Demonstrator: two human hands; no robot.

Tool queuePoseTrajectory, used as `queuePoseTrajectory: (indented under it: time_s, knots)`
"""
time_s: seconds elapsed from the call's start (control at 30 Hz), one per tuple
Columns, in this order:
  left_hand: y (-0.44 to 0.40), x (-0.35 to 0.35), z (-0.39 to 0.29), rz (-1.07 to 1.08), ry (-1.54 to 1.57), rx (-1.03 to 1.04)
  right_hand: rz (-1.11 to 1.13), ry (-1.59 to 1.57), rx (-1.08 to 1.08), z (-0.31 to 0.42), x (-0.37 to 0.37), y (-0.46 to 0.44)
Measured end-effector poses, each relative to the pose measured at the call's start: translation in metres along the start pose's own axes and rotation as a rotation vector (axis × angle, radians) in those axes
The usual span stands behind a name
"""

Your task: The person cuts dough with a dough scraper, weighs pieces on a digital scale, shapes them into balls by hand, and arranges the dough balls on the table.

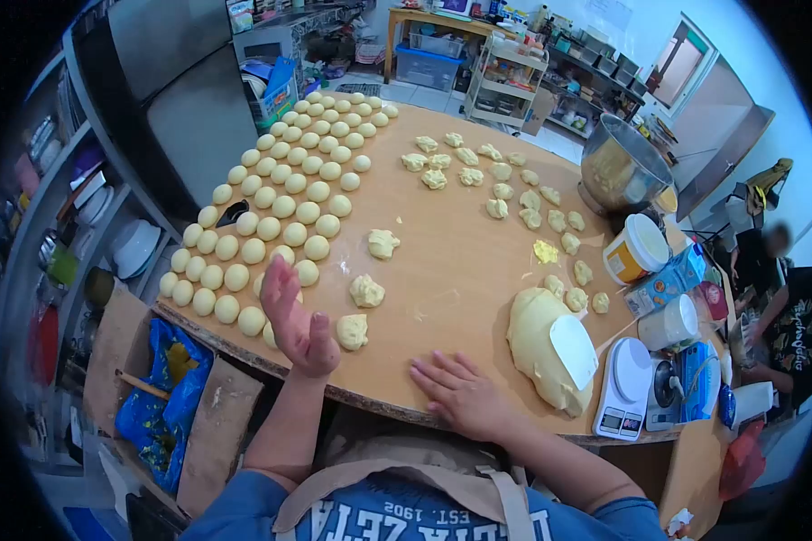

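Note:
My left hand [299, 317] is raised at the table's front left, palm turned up and thumb apart from the fingers, with nothing seen in it. Behind it stand rows of smooth round dough balls [295, 183]. Just right of it sits a rough dough piece [352, 332], with two more farther back. My right hand [460, 393] lies flat on the wooden table [424, 311], fingers spread. To its right rests a large dough mass [537, 347] with a white dough scraper [573, 351] on top. Several rough dough lumps [470, 177] are scattered at the back right.
A digital kitchen scale [624, 383] stands at the front right. Along the right edge are a white tub [636, 250], a blue carton [668, 281] and a steel mixing bowl [624, 162]. A box lined with blue plastic [164, 397] is below left. Another person [780, 316] is at far right.

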State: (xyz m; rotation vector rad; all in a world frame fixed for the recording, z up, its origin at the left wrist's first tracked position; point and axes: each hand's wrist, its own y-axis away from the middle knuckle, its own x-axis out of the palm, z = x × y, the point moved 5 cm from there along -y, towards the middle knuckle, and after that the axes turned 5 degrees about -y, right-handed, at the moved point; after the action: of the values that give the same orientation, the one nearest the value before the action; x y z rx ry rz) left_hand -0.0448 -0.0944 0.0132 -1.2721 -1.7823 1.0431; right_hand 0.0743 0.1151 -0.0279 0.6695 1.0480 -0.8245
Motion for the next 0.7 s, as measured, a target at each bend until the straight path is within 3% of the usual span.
queuePoseTrajectory:
  time_s: [0.1, 0.23, 0.37, 0.4, 0.47, 0.57, 0.63, 0.67, 0.7]
  knots:
    - [0.017, -0.003, 0.012, 0.065, -0.12, -0.025, -0.084, 0.125, 0.136, -0.056, 0.0, -0.02]
    - [0.018, -0.002, 0.01, 0.059, -0.097, 0.049, -0.34, -0.073, 0.16, -0.032, -0.026, -0.088]
    - [0.012, -0.006, 0.015, 0.051, -0.092, 0.09, 0.051, -0.277, -0.042, 0.013, 0.009, -0.014]
    - [0.012, -0.008, 0.017, 0.028, -0.085, 0.06, 0.173, -0.02, 0.018, -0.018, 0.032, -0.011]
    - [0.015, -0.008, 0.018, 0.02, -0.074, 0.012, -0.197, -0.199, 0.048, -0.063, 0.005, 0.004]
    - [0.014, -0.005, 0.017, 0.055, -0.095, 0.028, -0.497, -0.144, -0.011, -0.054, -0.025, -0.062]
    - [0.015, -0.007, 0.018, 0.045, -0.093, 0.001, -0.326, -0.381, 0.067, -0.015, -0.01, -0.067]
    - [0.013, -0.009, 0.021, 0.039, -0.096, -0.008, -0.077, -0.542, 0.15, 0.005, -0.009, -0.057]
    - [0.013, -0.009, 0.023, 0.051, -0.089, -0.011, -0.179, -0.599, 0.043, 0.018, -0.011, -0.035]
